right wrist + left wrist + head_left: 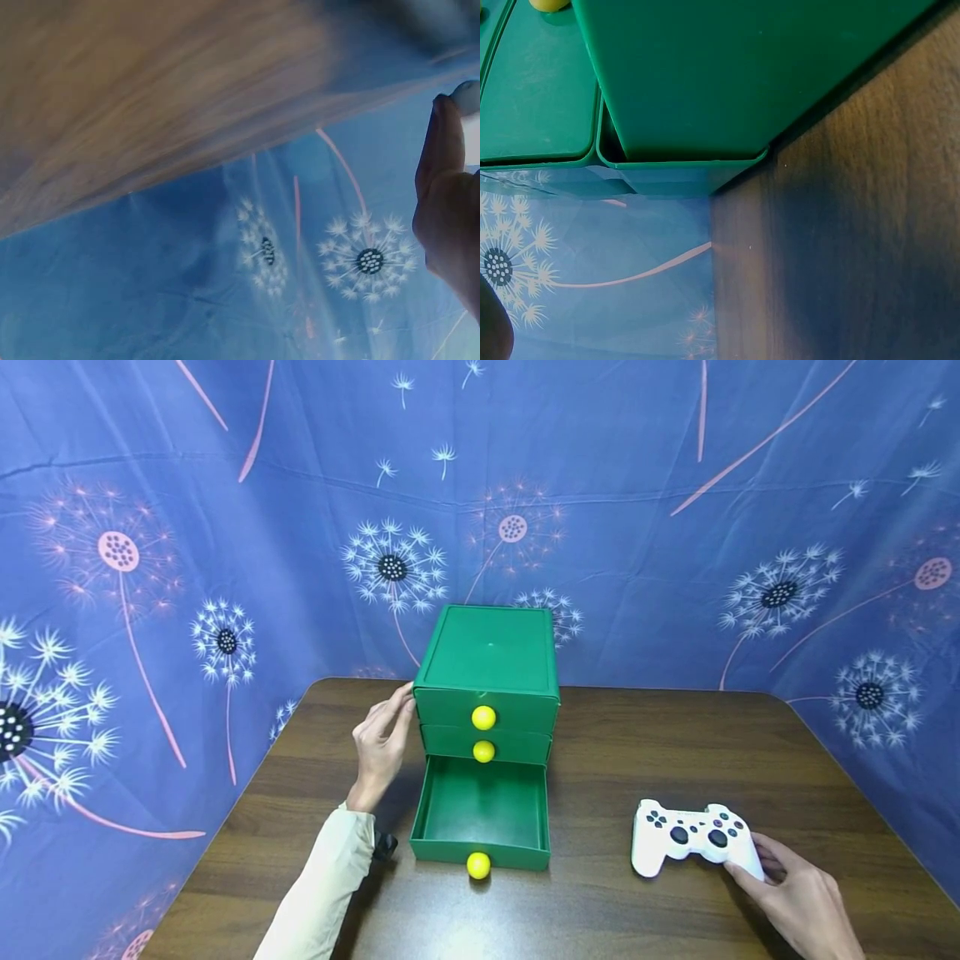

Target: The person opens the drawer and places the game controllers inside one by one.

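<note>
A green drawer cabinet with yellow ball knobs stands on the table. Its bottom drawer is pulled out and nothing lies in it; the two upper drawers are closed. My left hand rests its extended fingers against the cabinet's upper left front edge. In the left wrist view, the pulled-out drawer juts from its frame. My right hand pinches the right grip of a white game controller, thumb on its near side. In the right wrist view only part of that hand shows at the right edge.
The brown wooden table extends around the cabinet. A blue cloth with dandelion prints hangs behind it and along both sides. A small black device sits at the left wrist, close to the drawer's left side.
</note>
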A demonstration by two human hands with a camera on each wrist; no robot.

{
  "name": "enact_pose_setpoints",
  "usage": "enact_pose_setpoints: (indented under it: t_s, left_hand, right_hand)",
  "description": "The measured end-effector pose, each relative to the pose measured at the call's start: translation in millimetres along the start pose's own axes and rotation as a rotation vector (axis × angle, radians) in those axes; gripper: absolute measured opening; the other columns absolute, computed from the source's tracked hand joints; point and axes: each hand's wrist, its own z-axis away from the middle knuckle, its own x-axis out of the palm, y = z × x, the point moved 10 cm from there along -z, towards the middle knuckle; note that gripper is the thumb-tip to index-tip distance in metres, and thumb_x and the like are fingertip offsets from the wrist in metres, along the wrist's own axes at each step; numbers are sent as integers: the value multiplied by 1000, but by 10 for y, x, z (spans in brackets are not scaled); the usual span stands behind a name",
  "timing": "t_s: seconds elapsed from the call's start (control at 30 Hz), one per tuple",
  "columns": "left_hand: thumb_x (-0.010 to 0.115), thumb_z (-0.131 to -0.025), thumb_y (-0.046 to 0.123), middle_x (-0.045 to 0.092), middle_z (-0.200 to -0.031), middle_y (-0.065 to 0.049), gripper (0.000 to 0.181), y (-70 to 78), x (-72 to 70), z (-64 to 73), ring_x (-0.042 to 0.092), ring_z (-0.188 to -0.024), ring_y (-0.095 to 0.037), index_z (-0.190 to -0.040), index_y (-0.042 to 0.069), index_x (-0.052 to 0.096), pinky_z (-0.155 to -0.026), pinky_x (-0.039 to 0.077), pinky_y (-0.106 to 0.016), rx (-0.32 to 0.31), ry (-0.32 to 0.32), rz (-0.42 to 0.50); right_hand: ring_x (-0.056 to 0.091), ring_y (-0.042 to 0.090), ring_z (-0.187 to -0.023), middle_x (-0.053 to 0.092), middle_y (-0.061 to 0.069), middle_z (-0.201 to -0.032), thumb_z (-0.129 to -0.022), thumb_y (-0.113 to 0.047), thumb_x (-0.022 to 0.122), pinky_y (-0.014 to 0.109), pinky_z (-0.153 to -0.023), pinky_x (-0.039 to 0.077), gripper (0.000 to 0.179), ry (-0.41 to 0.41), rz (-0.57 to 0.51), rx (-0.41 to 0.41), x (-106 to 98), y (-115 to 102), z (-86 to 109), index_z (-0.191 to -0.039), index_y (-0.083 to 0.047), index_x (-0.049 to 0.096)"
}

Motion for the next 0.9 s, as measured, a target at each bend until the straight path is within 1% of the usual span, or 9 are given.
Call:
enact_pose_setpoints:
  t_s: [0.13, 0.27, 0.4, 0.5, 0.7, 0.9]
  left_hand:
    - [69, -89, -20, 76, -113, -15, 36, -1, 0, 6, 74, -90, -39, -123, -8, 72, -93, 55, -31, -1, 1, 1]
    - [69, -89, -20, 76, -113, -15, 37, -4, 8, 7, 74, -90, -38, -124, -8, 72, -93, 55, -33, -1, -5, 7]
    - [69, -89, -19, 76, -113, -15, 38, -9, 14, 3, 74, -90, -38, -125, -6, 72, -93, 55, -32, -4, -8, 11]
    - [69, -89, -19, 76, -114, -14, 38, -9, 11, 1, 74, -90, -38, -125, -5, 72, -93, 55, -32, -4, -7, 9]
    - [69, -89, -19, 75, -116, -13, 42, -6, 3, -1, 74, -90, -37, -127, -3, 72, -93, 55, -32, 0, -8, 8]
    - [69, -89, -19, 75, -116, -14, 41, -6, 7, -10, 74, -90, -37, -127, -3, 72, -93, 55, -33, 5, -7, 8]
  right_hand:
    - [55, -11, -69, 75, 25, -95, -78, -19, 92, 11, -56, 38, 55, 27, -19, 23, -12, -88, 6, -117, 11, 69]
    - [53, -16, -70, 75, 24, -94, -79, -18, 91, 9, -57, 40, 52, 58, -61, 32, -33, -217, 28, -118, 8, 70]
    - [49, -23, -76, 75, 24, -94, -78, -11, 90, 3, -59, 44, 48, 97, -119, 23, -48, -389, 39, -118, 7, 70]
    - [47, -26, -82, 74, 25, -96, -77, -6, 90, 1, -63, 46, 49, 116, -163, 17, -32, -530, 36, -119, 7, 70]
    - [51, -20, -87, 73, 27, -100, -77, -1, 90, 3, -69, 50, 49, 106, -258, 37, 69, -829, 12, -121, 7, 70]
    - [56, -15, -89, 74, 23, -105, -78, 1, 88, 6, -72, 52, 46, 94, -324, 20, 190, -1154, -21, -120, 5, 71]
